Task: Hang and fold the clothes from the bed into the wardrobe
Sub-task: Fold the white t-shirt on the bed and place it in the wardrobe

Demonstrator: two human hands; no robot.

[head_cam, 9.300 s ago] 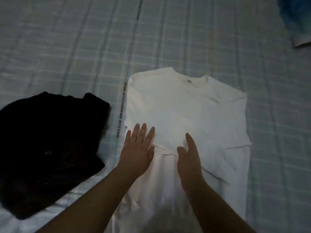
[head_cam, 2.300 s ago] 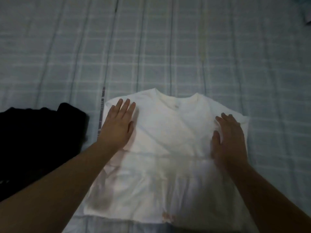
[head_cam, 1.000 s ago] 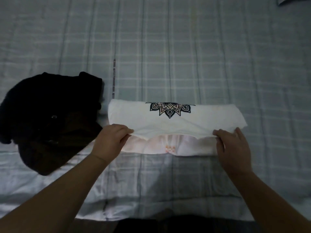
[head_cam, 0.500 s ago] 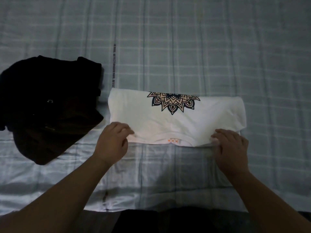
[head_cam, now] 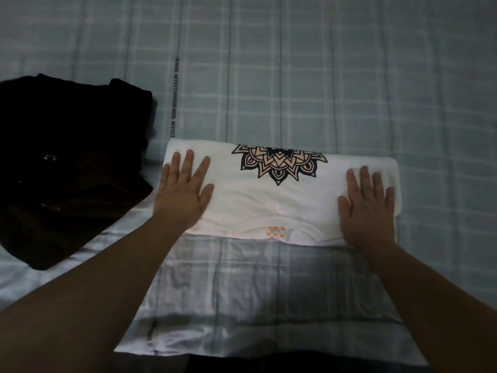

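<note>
Two flat hands press the folded white T-shirt (head_cam: 279, 203), which lies near the bed's (head_cam: 322, 76) front edge with its mandala print facing up. The left hand (head_cam: 183, 195) rests on its left end and the right hand (head_cam: 367, 211) on its right end, fingers straight and slightly spread. A heap of black clothes (head_cam: 67, 162) lies just beside the shirt, toward the left edge.

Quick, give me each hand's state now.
Left hand: open, flat on the folded white T-shirt.
Right hand: open, flat on the same shirt.
</note>
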